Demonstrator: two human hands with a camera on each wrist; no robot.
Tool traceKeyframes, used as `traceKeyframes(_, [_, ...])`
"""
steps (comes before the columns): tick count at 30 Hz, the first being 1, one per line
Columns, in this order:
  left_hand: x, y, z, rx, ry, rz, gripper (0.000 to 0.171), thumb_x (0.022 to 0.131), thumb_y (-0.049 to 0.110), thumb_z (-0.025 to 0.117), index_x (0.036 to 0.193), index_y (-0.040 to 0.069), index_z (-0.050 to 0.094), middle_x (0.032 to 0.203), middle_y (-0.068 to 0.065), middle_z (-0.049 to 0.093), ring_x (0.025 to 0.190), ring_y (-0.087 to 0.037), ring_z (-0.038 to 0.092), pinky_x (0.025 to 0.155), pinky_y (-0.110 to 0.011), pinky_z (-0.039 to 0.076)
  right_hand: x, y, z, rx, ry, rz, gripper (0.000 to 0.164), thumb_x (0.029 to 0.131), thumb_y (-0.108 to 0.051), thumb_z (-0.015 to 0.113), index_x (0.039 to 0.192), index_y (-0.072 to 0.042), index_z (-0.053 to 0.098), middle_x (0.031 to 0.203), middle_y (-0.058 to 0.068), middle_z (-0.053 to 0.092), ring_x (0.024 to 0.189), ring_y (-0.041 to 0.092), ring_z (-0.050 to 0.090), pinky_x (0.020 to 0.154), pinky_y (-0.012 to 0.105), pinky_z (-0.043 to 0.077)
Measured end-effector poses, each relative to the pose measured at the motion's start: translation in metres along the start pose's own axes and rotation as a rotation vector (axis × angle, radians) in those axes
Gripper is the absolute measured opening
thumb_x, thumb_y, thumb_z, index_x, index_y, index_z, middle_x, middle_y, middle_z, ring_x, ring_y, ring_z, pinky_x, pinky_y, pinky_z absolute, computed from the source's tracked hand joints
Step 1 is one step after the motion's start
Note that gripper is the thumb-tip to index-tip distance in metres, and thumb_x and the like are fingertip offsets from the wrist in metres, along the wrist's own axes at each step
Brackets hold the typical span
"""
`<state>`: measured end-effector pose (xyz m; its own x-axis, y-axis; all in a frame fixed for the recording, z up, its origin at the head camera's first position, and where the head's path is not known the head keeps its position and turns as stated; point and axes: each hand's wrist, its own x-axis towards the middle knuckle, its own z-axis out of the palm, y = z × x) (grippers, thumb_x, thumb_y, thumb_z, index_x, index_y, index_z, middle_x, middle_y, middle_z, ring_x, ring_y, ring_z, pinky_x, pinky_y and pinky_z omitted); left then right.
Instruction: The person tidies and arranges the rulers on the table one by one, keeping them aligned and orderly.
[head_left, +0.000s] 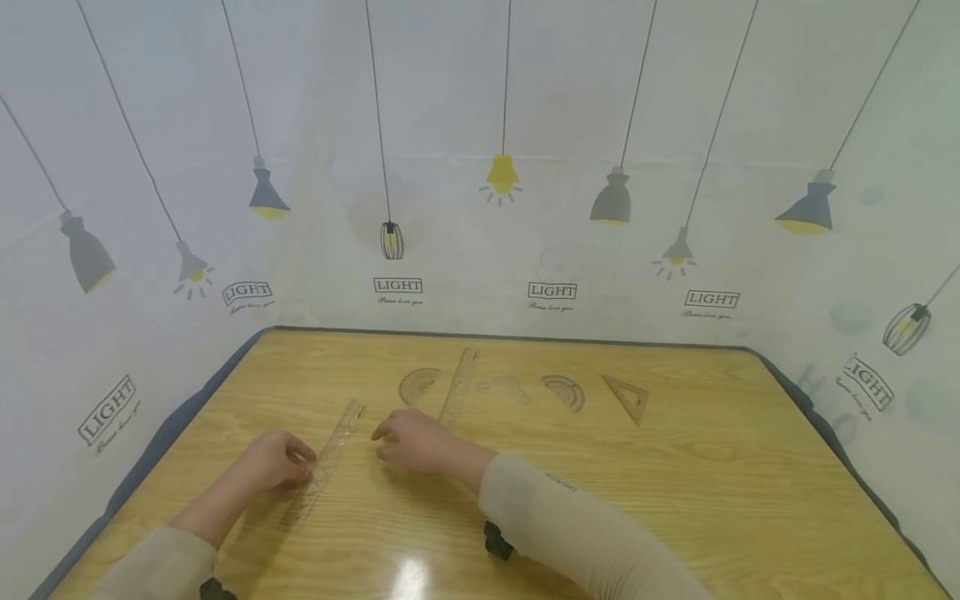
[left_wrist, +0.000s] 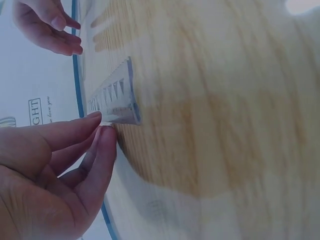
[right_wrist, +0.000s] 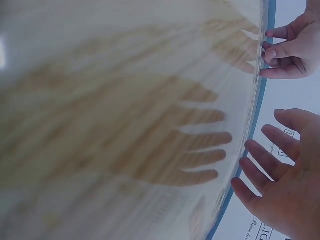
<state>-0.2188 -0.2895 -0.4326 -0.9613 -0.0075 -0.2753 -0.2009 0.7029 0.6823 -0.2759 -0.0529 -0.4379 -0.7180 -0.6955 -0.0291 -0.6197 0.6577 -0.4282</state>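
Observation:
A clear plastic ruler (head_left: 327, 461) slants over the left part of the wooden table in the head view. My left hand (head_left: 273, 463) pinches its left edge between thumb and fingertips. Close up in the left wrist view, the ruler (left_wrist: 115, 100) shows cut-out triangles along it and looks tilted. My right hand (head_left: 416, 440) hovers to the right of the ruler, apart from it. Its fingers (right_wrist: 262, 161) are spread and hold nothing in the right wrist view.
Behind my right hand lies a second clear ruler (head_left: 459, 383), with a protractor (head_left: 418, 386) to its left. Rightward follow a faint clear set square (head_left: 517, 388), another protractor (head_left: 564, 392) and a triangular set square (head_left: 630, 398). A lamp-printed curtain (head_left: 450, 250) borders the table (head_left: 675, 500).

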Motion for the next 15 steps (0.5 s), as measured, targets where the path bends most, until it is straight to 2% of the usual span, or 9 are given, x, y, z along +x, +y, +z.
traceKeyframes(5, [0.003, 0.002, -0.002, 0.058, 0.021, 0.061, 0.029, 0.084, -0.001, 0.069, 0.109, -0.013, 0.064, 0.085, -0.011, 0.067, 0.066, -0.018, 0.063, 0.060, -0.034, 0.057, -0.001, 0.003, 0.000, 0.047, 0.006, 0.025, 0.030, 0.096, -0.026, 0.062, 0.123, -0.015, 0.067, 0.122, -0.001, 0.062, 0.117, 0.014, 0.054, 0.101, 0.028, 0.042])
traceKeyframes(15, [0.019, 0.026, -0.001, 0.079, 0.010, 0.077, 0.031, 0.088, 0.006, 0.069, 0.114, -0.010, 0.064, 0.082, -0.008, 0.067, 0.067, -0.017, 0.062, 0.060, -0.032, 0.055, 0.001, 0.014, -0.008, 0.061, 0.046, 0.051, 0.030, 0.096, -0.024, 0.062, 0.124, -0.014, 0.067, 0.127, 0.000, 0.063, 0.124, 0.018, 0.052, 0.103, 0.031, 0.041])
